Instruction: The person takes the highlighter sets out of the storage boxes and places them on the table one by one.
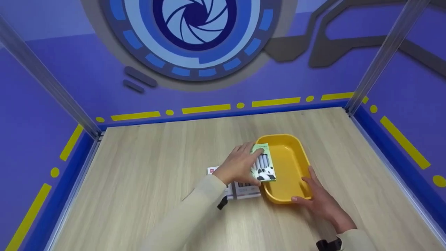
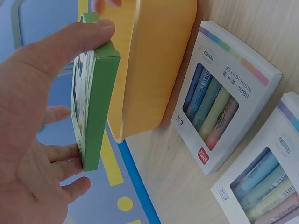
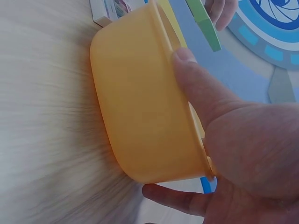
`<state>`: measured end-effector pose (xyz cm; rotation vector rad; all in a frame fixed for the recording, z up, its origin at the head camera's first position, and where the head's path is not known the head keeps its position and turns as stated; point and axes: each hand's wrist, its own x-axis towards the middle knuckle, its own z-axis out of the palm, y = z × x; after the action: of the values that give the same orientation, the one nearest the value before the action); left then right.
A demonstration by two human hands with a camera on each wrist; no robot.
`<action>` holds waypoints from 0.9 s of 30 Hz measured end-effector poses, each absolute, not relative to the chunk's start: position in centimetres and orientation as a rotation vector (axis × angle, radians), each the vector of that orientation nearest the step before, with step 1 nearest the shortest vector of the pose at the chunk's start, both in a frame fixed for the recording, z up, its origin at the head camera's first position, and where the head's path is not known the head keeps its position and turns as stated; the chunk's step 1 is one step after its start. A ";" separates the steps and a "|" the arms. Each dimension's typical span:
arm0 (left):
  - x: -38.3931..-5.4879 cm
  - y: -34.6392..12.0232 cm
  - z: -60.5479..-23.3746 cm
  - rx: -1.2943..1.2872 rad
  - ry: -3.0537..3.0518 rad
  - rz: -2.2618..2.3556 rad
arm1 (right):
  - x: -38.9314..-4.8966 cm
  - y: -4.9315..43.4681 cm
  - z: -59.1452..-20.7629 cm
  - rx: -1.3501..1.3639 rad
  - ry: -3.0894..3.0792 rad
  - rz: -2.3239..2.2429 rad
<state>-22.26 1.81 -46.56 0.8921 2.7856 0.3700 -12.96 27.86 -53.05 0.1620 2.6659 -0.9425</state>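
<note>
My left hand (image 1: 240, 164) grips a thin green box (image 1: 263, 167) with a panda picture and a row of pens or sticks on its front. It holds the box by the edges, thumb on one side and fingers on the other, above the left rim of a yellow plastic bin (image 1: 285, 160). Around the bin's near right corner, my right hand (image 1: 322, 202) holds the rim, its thumb (image 3: 205, 84) lying along the edge. The bin's visible floor is bare.
Left of the bin, partly under my left arm, lie two white highlighter boxes: one box (image 2: 229, 93) beside the bin wall, another box (image 2: 266, 172) farther off. Blue-purple panels (image 1: 223, 94) enclose the wooden table (image 1: 150, 157) at the back and sides.
</note>
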 end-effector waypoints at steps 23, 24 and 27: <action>-22.0 -1.1 -46.9 0.886 2.810 0.330 | -13.1 27.8 -53.0 0.111 2.655 -0.920; -22.1 -1.3 -46.9 0.893 2.812 0.323 | -13.1 27.8 -53.0 0.106 2.658 -0.918; -22.1 -1.6 -47.0 0.905 2.809 0.324 | -13.1 27.9 -53.0 0.096 2.666 -0.913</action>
<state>-22.14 -1.61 -47.02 0.9053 2.8089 0.3239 -13.08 27.86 -53.00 0.0958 2.6657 -0.9135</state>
